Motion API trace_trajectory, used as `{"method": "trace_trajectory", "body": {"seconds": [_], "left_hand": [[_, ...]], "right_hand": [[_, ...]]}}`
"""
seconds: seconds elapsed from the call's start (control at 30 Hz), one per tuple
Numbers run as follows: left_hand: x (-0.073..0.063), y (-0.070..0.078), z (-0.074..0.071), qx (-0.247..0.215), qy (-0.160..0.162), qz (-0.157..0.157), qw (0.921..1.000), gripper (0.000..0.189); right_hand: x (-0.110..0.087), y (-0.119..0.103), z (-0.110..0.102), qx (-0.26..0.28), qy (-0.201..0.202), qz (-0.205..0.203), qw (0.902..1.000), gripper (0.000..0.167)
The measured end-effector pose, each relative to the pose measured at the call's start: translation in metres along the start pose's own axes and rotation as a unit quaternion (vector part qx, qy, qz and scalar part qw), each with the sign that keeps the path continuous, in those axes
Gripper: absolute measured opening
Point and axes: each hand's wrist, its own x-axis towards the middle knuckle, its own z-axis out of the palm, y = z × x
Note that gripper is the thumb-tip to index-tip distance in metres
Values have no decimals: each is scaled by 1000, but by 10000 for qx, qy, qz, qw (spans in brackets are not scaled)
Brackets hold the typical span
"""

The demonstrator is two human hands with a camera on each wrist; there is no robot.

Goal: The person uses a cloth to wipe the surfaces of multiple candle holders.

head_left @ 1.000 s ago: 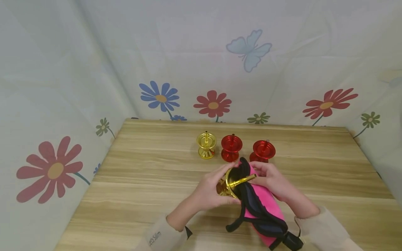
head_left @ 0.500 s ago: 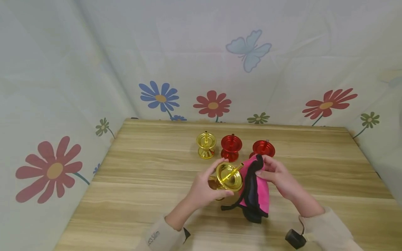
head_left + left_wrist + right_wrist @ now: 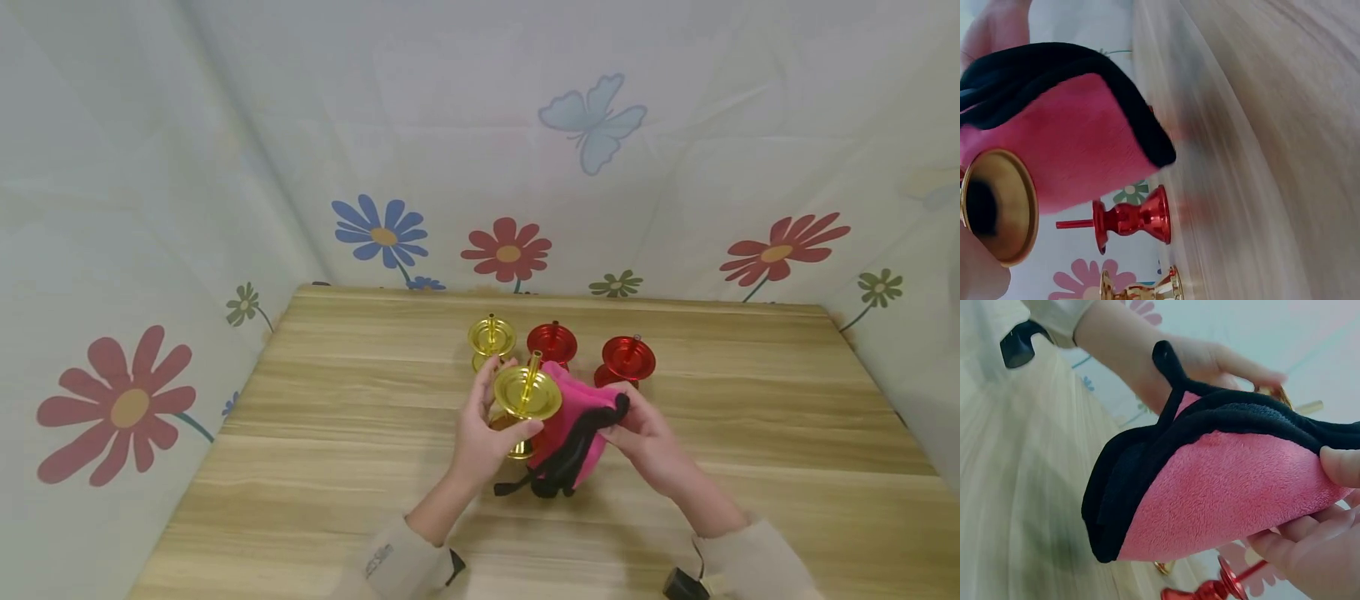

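Note:
My left hand (image 3: 480, 437) grips a shiny gold candle holder (image 3: 528, 393) round its stem, dish up and the spike nearly upright. Its hollow round base (image 3: 1007, 206) shows in the left wrist view. The right hand (image 3: 651, 437) pinches a folded pink cloth (image 3: 573, 408) with black edging between thumb and fingers. That cloth hangs right beside the holder and overlaps its right side in the head view. A hanging loop (image 3: 1169, 362) on the cloth's black edge stands out in the right wrist view. Both hands are raised over the wooden table (image 3: 360, 417).
Behind the hands stand another gold candle holder (image 3: 492, 335), a red candle holder (image 3: 552, 340) partly hidden by the cloth, and a second red one (image 3: 628, 358) to the right. A flower-printed curtain (image 3: 420, 150) closes off the table's back and sides.
The held candle holder has turned from tilted rightward to nearly upright and moved slightly left and away. The right hand has brought the cloth leftward against its side; the cloth now hangs more bunched.

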Motion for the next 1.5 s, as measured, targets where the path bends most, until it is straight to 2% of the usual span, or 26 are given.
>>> {"method": "trace_trajectory", "body": {"seconds": [0.3,0.47,0.57,0.7,0.83,0.93,1.07,1.27,1.4,1.5], "left_hand": [[3,-2,7,-362,361,-21,9987,81],[3,-2,8,-349,463,23,9983,75],[3,-1,9,-363,486,113,9981,72],[2,1,9,-375,510,209,9978,72],[-1,4,11,-389,475,313,9976,72],[-3,5,12,-369,356,358,9980,73],[-4,5,12,-237,91,334,9991,72],[-2,3,9,119,-471,423,9979,71],[0,3,7,-49,-923,227,9955,67],[2,3,5,-114,-1214,123,9925,65]], "right_hand": [[1,3,24,931,-304,-109,9951,40],[1,7,31,1462,-570,-144,9875,54],[-1,9,34,1560,-638,-64,9857,62],[-2,12,41,1229,-359,159,9916,58],[-2,17,50,344,129,256,9990,58],[-1,21,54,-298,479,299,9980,62],[1,22,58,-651,776,421,9940,61],[4,21,56,-1000,891,625,9890,56],[5,18,52,-1155,849,817,9863,54],[5,16,48,-1172,695,807,9874,52]]}}
